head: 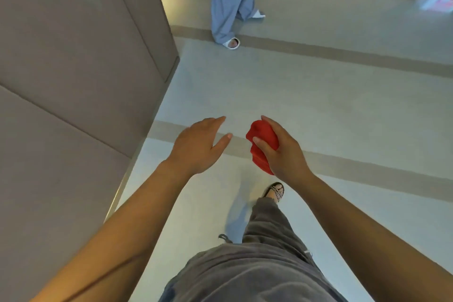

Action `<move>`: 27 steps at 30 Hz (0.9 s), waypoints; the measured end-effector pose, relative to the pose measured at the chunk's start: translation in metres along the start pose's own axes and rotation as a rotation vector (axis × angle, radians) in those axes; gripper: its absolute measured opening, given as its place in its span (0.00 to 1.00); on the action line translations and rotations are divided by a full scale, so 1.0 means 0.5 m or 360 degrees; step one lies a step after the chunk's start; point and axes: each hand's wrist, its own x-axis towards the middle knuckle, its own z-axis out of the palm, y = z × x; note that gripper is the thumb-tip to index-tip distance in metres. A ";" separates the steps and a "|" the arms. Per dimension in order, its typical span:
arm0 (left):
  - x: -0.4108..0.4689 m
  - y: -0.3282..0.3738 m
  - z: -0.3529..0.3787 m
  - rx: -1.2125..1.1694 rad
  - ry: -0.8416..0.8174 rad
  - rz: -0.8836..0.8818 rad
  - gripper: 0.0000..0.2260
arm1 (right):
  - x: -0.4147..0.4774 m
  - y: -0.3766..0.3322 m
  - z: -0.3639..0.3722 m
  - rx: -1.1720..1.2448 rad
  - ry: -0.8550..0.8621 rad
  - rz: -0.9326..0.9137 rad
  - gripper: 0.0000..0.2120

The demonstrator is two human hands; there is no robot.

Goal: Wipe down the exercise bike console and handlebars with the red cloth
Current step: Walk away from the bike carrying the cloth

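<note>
We see the right hand (282,152), fingers (259,142) clamped around the bunched red cloth (261,144), likely carrying it ready for wiping. Just beside it, the left hand (196,147) hovers empty, fingers spread. Beyond lies pale floor (318,95); no exercise bike is visible.

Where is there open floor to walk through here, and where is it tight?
Open: the floor between the wall panels and the other person, and rightward. The left hand is empty; the right hand holds the red cloth. Tight: by the panels.
</note>
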 end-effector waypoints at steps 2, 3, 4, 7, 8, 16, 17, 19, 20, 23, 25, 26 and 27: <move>0.110 0.052 0.016 0.0022 -0.0066 0.0081 0.25 | 0.056 0.041 -0.063 0.0050 0.0087 0.0061 0.24; 0.163 0.079 0.025 0.0031 -0.0094 0.0118 0.26 | 0.084 0.061 -0.094 0.0065 0.0133 0.0079 0.24; 0.217 0.108 0.034 0.0046 -0.0127 0.0157 0.26 | 0.112 0.084 -0.128 0.0067 0.0179 0.0097 0.24; 0.392 0.214 0.057 0.0101 -0.0229 0.0301 0.25 | 0.202 0.154 -0.247 0.0037 0.0338 0.0203 0.24; 0.445 0.249 0.060 0.0114 -0.0258 0.0355 0.25 | 0.227 0.174 -0.284 0.0029 0.0397 0.0247 0.24; 0.794 0.452 0.058 0.0157 -0.0368 0.0670 0.24 | 0.437 0.286 -0.504 0.0087 0.0677 0.0462 0.24; 0.836 0.467 0.057 0.0158 -0.0379 0.0697 0.24 | 0.472 0.298 -0.524 0.0098 0.0702 0.0474 0.24; 0.932 0.491 0.055 0.0159 -0.0382 0.0745 0.24 | 0.554 0.322 -0.561 0.0105 0.0739 0.0479 0.23; 0.985 0.502 0.052 0.0155 -0.0377 0.0757 0.24 | 0.600 0.333 -0.580 0.0106 0.0749 0.0474 0.23; 1.155 0.532 0.036 0.0148 -0.0348 0.0771 0.24 | 0.754 0.359 -0.638 0.0081 0.0770 0.0446 0.24; 1.271 0.552 0.010 0.0159 -0.0340 0.0801 0.24 | 0.863 0.366 -0.686 0.0082 0.0798 0.0443 0.24; 1.325 0.561 -0.008 0.0164 -0.0348 0.0813 0.24 | 0.914 0.365 -0.711 0.0095 0.0813 0.0463 0.24; 1.374 0.568 -0.027 0.0166 -0.0359 0.0819 0.24 | 0.962 0.364 -0.735 0.0108 0.0822 0.0482 0.24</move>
